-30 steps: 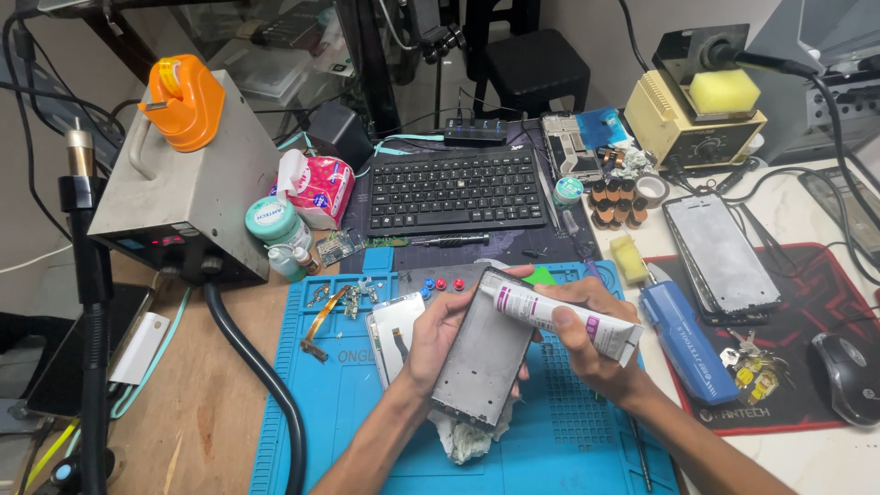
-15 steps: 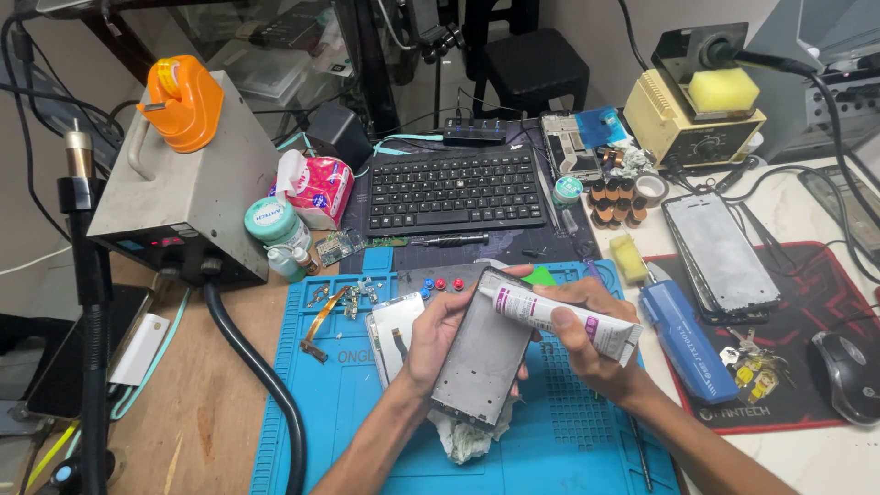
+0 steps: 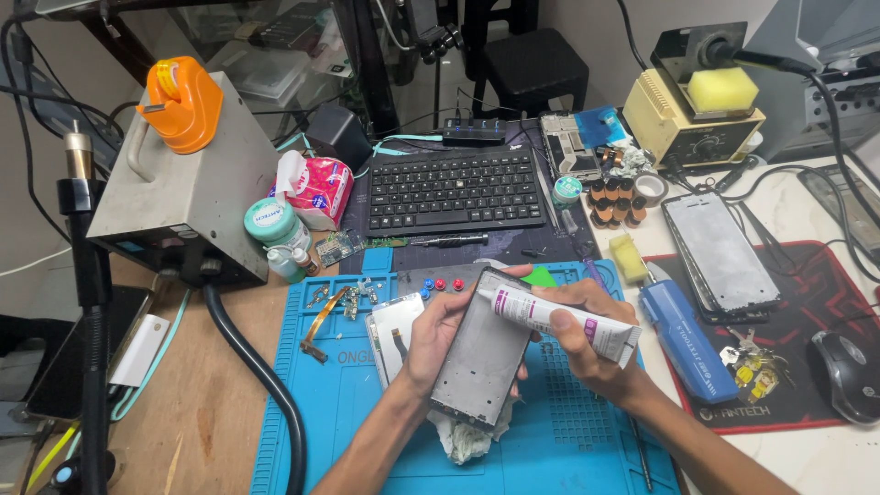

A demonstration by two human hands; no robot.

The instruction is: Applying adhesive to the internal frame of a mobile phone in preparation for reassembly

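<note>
Over the blue rubber work mat [image 3: 302, 431], your left hand [image 3: 438, 335] holds the grey metal phone frame [image 3: 484, 351] while your right hand [image 3: 587, 344] grips the white glue tube [image 3: 561, 314], so a hard squeeze could smear glue everywhere.

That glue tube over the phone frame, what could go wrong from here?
1. The right hand squeezes the white tube with its tip at the top edge of the phone frame; too much pressure could smear adhesive inside the frame.
2. The left hand holds the frame tilted above the blue mat; it might slip.
3. The crumpled tissue lies right beneath the frame and could stick to wet glue.
</note>
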